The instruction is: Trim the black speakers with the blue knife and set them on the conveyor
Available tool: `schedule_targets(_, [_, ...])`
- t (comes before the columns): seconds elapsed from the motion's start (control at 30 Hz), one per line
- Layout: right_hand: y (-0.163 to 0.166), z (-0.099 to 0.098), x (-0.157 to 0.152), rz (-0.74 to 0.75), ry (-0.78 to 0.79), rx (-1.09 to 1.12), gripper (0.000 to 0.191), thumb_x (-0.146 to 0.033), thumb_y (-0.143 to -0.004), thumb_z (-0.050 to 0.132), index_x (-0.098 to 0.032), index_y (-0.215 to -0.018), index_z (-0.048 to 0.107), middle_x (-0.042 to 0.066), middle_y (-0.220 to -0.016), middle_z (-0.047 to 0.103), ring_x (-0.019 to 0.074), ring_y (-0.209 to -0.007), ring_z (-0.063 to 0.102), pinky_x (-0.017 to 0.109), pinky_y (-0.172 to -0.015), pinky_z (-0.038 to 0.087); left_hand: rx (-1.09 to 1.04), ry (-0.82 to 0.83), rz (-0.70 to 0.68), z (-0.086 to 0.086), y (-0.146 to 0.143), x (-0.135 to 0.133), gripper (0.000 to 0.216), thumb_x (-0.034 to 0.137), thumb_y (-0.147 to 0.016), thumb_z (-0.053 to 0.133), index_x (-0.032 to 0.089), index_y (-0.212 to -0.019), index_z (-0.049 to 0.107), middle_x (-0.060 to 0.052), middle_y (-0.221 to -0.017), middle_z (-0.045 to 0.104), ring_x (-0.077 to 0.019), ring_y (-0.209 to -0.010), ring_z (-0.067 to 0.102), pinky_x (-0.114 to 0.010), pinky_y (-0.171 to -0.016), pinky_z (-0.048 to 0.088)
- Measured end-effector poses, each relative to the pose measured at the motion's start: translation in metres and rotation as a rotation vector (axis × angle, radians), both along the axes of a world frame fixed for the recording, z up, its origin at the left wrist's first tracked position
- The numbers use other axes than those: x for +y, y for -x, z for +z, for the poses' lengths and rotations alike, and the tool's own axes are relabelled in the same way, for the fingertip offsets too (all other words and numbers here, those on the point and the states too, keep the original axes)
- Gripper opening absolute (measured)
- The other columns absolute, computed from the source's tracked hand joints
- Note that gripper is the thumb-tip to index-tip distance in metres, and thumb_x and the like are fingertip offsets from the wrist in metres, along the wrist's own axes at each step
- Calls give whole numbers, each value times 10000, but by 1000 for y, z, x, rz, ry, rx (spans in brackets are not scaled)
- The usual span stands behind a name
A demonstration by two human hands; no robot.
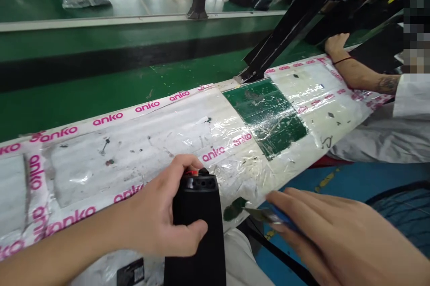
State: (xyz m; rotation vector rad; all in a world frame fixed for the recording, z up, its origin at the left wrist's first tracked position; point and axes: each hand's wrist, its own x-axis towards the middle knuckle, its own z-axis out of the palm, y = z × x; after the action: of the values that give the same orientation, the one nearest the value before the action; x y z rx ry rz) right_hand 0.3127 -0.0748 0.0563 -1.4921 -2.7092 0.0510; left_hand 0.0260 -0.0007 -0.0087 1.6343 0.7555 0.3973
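My left hand [174, 214] is wrapped around a black portable speaker [198, 236], its thumb across the near face and its fingers over the top end. That end has a glossy strip with small round openings [202, 183], and a bit of red shows beside my fingers. Over to the right, my right hand [322, 227] is closed around a blue-handled knife [280, 215]. Its metal blade [255, 212] points left toward the speaker, with a gap between them. Most of the handle is hidden by my fingers.
White sheeting held by pink-lettered tape [148, 106] covers the bench edge, with a bare green patch [268, 115]. A black post [289, 21] slants up from the bench. A co-worker's arm [363, 73] rests at the right. A black piece [131, 272] lies lower left.
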Motion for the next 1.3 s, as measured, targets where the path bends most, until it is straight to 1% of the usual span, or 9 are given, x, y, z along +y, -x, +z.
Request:
schedule_targets(0.07, [23, -10, 9, 67, -6, 7, 201, -153, -1046, 343, -210, -1075, 533, 12, -751, 660, 199, -542, 644, 340, -455, 434, -31, 129, -6, 2, 2, 4, 580, 283, -785, 743, 291, -1256, 405, -26, -1011, 651, -180, -757, 636, -282, -629, 567])
schedule_targets(0.17, [38, -18, 20, 80, -19, -25, 197, -126, -1028, 343, -187, -1113, 510, 3, -744, 627, 205, -556, 637, 343, -472, 393, -45, 187, -9, 0, 4, 7, 557, 263, -761, 776, 277, -1210, 446, -13, -981, 654, -175, -757, 629, -277, -639, 563])
schedule_targets(0.43, [40, -22, 27, 107, 62, -36, 189, -92, -986, 375, -199, -1107, 473, 18, -794, 650, 220, -573, 644, 348, -477, 360, -30, 93, 78, -8, 0, 8, 485, 272, -605, 801, 250, -1023, 558, -8, -948, 598, -198, -798, 553, -306, -667, 511])
schedule_targets(0.57, [41, -22, 28, 100, 99, -36, 254, -56, -910, 410, -214, -1101, 463, 3, -781, 634, 224, -553, 630, 350, -462, 337, -4, 104, 82, -4, -2, 10, 448, 270, -595, 779, 247, -981, 552, -4, -936, 582, -199, -792, 546, -323, -689, 495])
schedule_targets(0.7, [44, -23, 25, 63, 71, -69, 320, -33, -835, 414, -225, -1086, 459, -9, -740, 606, 225, -524, 615, 351, -469, 320, -2, 113, 77, -2, -2, 9, 430, 266, -589, 753, 240, -951, 522, -2, -901, 557, -196, -775, 520, -322, -668, 486])
schedule_targets(0.9, [53, -25, 22, -31, 75, -48, 313, -10, -758, 427, -272, -927, 400, -27, -650, 558, 210, -428, 560, 340, -448, 233, 3, 124, 27, 0, -2, 10, 399, 256, -626, 734, 241, -927, 472, 15, -858, 527, -170, -731, 489, -282, -597, 450])
schedule_targets(1.0, [53, -21, 21, -34, 106, -78, 350, -15, -671, 476, -273, -898, 405, -15, -633, 551, 220, -402, 540, 338, -459, 163, 4, 125, 9, 0, -2, 11, 388, 264, -650, 737, 247, -923, 462, 16, -857, 529, -178, -754, 512, -266, -575, 450])
schedule_targets(1.2, [55, 2, 35, 36, 170, -175, 395, -54, -568, 600, -273, -867, 463, -40, -552, 525, 218, -326, 473, 339, -469, 74, 24, 126, -10, -2, -1, 10, 381, 273, -692, 749, 262, -937, 457, 34, -828, 540, -172, -735, 537, -247, -553, 453])
schedule_targets(1.3, [59, 7, 51, 43, 338, -222, 331, -68, -659, 639, -270, -867, 482, -54, -544, 560, 217, -362, 516, 339, -449, 99, 46, 169, -29, -2, 0, 10, 397, 309, -710, 770, 258, -951, 459, 28, -862, 549, -159, -711, 538, -243, -546, 456])
